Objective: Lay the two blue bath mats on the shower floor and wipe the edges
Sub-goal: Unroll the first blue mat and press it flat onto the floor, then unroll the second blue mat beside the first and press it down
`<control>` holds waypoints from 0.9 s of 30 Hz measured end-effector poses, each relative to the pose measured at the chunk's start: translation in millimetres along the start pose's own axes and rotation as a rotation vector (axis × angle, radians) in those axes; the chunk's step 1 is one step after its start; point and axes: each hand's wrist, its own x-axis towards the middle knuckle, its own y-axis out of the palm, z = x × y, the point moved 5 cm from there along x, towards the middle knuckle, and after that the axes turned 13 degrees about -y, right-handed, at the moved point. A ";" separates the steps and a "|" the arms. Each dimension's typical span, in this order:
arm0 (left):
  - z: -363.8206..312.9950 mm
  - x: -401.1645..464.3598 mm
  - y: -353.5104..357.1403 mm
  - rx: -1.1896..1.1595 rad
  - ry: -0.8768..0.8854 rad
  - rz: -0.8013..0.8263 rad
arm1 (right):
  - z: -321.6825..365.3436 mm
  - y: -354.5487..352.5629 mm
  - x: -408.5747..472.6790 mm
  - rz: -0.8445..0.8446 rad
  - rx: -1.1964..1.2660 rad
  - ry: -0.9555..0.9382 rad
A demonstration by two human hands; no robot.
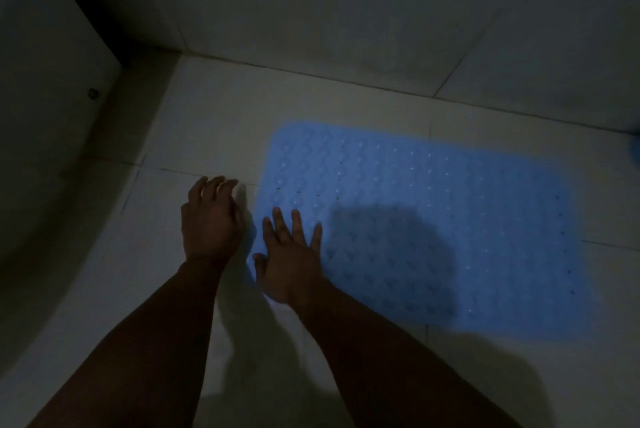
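One blue bath mat (433,219) with rows of small holes lies flat on the pale tiled shower floor (207,136), right of centre. My right hand (289,258) rests flat on the mat's near left corner, fingers spread, holding nothing. My left hand (211,219) hovers just left of the mat's edge over bare tile, fingers loosely curled and apart, holding nothing. A small patch of blue (635,147) shows at the far right edge; I cannot tell what it is. The scene is dim.
A tiled wall (346,12) runs along the back, meeting the floor just beyond the mat. At the left a curved dark wall or enclosure edge (69,136) with a small round fitting (92,93) closes off that side.
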 end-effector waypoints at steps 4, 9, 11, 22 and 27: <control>-24.2 6.1 -17.0 -0.019 -0.007 -0.043 | -15.2 -81.5 12.5 0.052 0.369 -0.036; -121.3 10.5 -28.5 0.021 0.189 0.018 | -107.1 -174.4 -33.1 -0.099 0.346 0.091; -175.2 4.6 -30.2 0.058 0.288 0.060 | -154.9 -201.4 -68.1 -0.121 0.289 0.175; -500.2 -68.8 -46.3 0.133 0.801 0.003 | -402.7 -371.7 -301.2 -0.676 0.111 0.716; -594.4 -98.8 -48.0 0.117 0.893 -0.021 | -466.2 -427.5 -376.7 -0.969 -0.006 0.831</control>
